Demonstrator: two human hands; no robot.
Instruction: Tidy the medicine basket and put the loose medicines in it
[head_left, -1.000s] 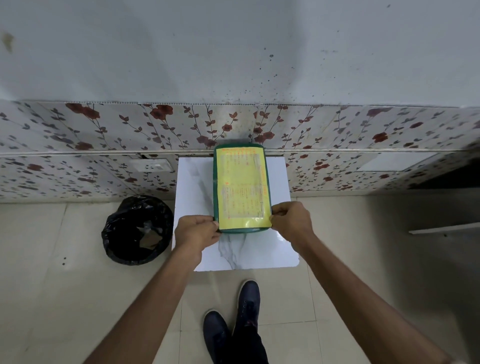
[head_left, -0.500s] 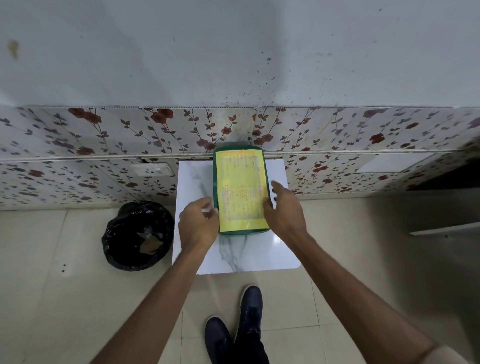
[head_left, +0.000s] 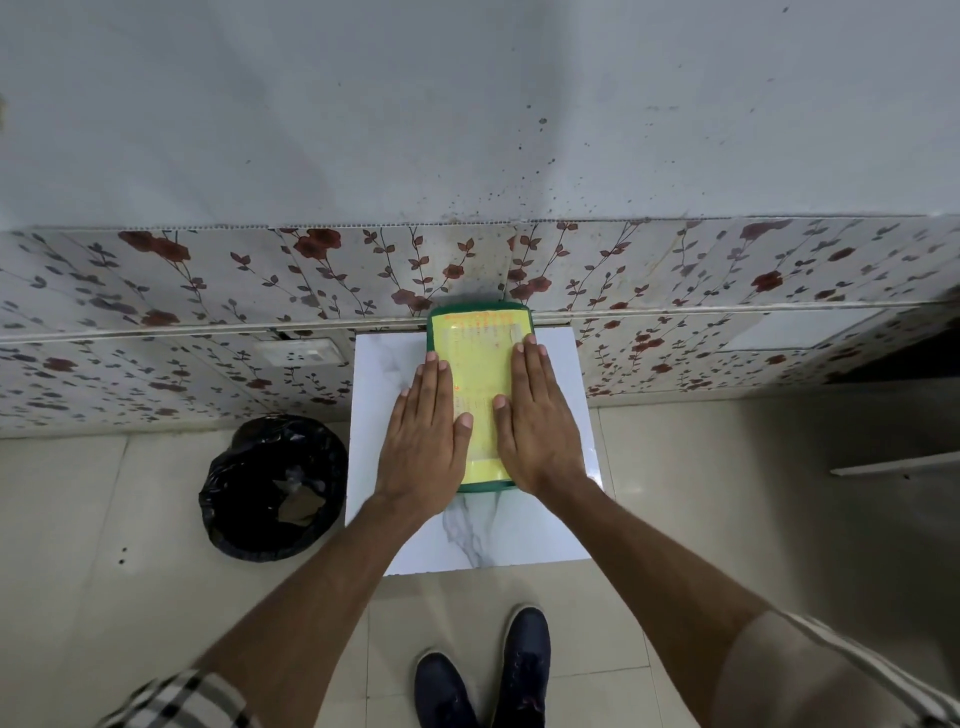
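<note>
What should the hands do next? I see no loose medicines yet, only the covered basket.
Probably lift the yellow sheet off the green basket. Both hands, left and right, lie flat and open on the sheet, which hides whatever is inside, and the white table around it shows nothing loose to collect.

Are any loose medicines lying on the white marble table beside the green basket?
No, the table shows only the green basket under a yellow sheet.
</note>
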